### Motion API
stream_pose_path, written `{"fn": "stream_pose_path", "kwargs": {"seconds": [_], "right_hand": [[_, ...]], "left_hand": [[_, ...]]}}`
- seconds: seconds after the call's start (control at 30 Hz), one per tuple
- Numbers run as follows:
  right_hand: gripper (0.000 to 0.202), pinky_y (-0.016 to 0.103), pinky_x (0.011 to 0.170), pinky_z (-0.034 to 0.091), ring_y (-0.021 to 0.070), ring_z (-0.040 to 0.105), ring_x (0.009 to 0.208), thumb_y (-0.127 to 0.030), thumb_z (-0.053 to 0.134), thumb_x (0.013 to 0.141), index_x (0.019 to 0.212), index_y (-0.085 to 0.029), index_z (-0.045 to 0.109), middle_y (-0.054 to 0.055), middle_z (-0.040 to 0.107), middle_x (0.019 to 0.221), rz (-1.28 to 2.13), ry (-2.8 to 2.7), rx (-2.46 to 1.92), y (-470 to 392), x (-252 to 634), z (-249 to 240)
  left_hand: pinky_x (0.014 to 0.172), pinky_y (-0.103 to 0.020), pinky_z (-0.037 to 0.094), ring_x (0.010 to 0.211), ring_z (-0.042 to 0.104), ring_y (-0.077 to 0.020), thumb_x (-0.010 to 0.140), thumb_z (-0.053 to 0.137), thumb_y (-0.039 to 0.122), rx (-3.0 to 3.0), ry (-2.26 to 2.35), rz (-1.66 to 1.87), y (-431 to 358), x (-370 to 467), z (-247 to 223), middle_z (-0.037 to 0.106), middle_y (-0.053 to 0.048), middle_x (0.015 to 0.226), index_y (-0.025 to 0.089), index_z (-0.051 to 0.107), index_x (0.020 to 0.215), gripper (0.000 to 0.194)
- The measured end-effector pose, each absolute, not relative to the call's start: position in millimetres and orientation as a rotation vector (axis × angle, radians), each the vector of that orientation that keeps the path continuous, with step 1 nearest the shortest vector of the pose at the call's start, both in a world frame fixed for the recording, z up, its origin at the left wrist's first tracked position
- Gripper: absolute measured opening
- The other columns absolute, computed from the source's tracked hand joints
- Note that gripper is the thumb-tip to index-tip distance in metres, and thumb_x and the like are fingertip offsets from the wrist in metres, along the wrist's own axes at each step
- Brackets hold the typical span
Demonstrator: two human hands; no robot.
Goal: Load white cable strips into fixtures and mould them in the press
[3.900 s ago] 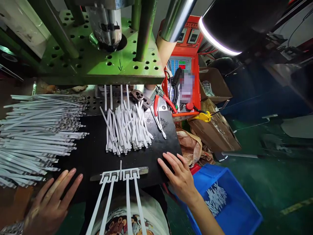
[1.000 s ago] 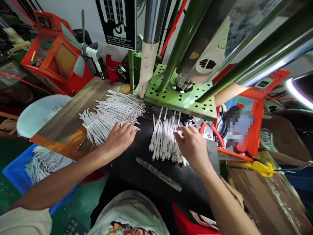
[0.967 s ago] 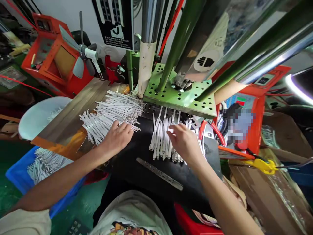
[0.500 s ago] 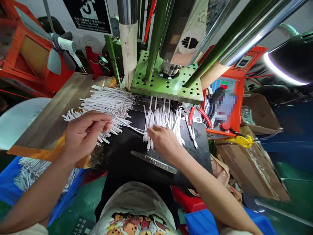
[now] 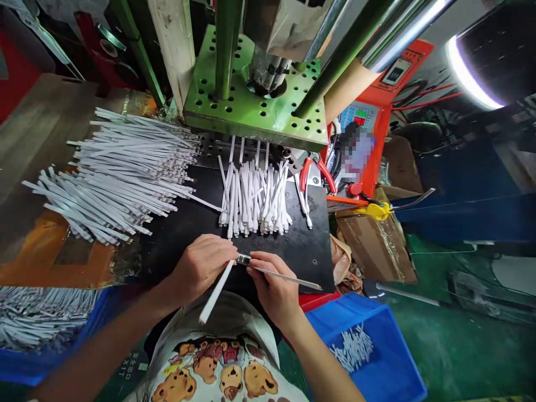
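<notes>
Low over the near edge of the black work surface [image 5: 176, 229], my two hands are close together. My left hand [image 5: 205, 265] is closed in a pinch on a short white cable [image 5: 216, 293], which slants down to the left. My right hand [image 5: 276, 285] grips a narrow metal bar [image 5: 288, 277] that points right; its slotted left end lies between the fingertips of both hands. Just beyond them is a bunch of white cables [image 5: 255, 201] with plugs facing me. A larger pile of white cables [image 5: 125, 173] spreads on the left.
A press with a green perforated plate [image 5: 255, 120] stands behind the bunch. Red-handled pliers [image 5: 305, 176] lie right of it, near an orange control box [image 5: 377, 134]. Blue bins [image 5: 397, 346] sit low at both sides, and a ring lamp [image 5: 469, 72] hangs at upper right.
Both hands have come nearer my body and together. The metal bar has been lifted off the black surface. My left hand now holds a white cable. The view has shifted down and right.
</notes>
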State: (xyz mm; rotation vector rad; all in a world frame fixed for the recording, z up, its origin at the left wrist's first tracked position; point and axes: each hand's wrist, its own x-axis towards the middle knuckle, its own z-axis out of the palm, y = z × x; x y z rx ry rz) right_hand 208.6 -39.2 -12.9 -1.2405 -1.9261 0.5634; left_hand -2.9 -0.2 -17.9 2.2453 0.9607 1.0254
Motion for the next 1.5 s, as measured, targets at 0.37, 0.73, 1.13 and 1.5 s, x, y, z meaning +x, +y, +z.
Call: {"fn": "stream_pose_path", "kwargs": {"seconds": [0.37,0.73,1.13,1.5], "right_hand": [[0.017,0.041,0.082,0.055,0.0242,0.062,0.094,-0.011,0.047,0.1,0.108,-0.015,0.062,0.014,0.068,0.106,0.582,-2.278,-1.134,-29.1,217.1,-6.2],[0.017,0.028,0.068,0.044,0.0175,0.057,0.077,-0.004,0.053,0.094,0.09,-0.015,0.065,0.006,0.058,0.091,0.639,-2.811,-1.116,56.7,195.1,43.5],[0.018,0.034,0.06,0.034,0.024,0.05,0.073,-0.003,0.049,0.089,0.089,-0.013,0.064,0.012,0.057,0.089,-0.133,-2.861,-1.119,77.8,148.8,51.1],[0.015,0.027,0.078,0.055,0.0167,0.069,0.087,-0.009,0.057,0.097,0.103,-0.021,0.062,0.004,0.071,0.097,0.644,-1.836,-1.316,-37.1,248.5,-1.7]], "left_hand": [[0.088,-0.034,0.053,0.096,0.07,-0.0177,0.094,0.056,0.011,2.344,0.972,1.002,-2.3,-6.5,-11.6,0.074,-0.007,0.1,0.017,0.062,0.106,0.015],[0.086,-0.037,0.052,0.097,0.067,-0.021,0.094,0.054,0.011,2.606,0.987,0.808,-3.3,-7.7,-1.5,0.072,-0.01,0.102,0.013,0.065,0.103,0.014],[0.079,-0.036,0.048,0.091,0.063,-0.0242,0.093,0.057,0.021,2.727,1.431,0.076,125.3,-78.8,47.7,0.067,-0.006,0.092,0.016,0.069,0.095,0.013],[0.091,-0.033,0.048,0.085,0.065,-0.0142,0.099,0.048,0.035,2.626,1.235,0.519,123.9,-58.5,39.2,0.068,0.003,0.089,0.015,0.07,0.099,0.029]]}}
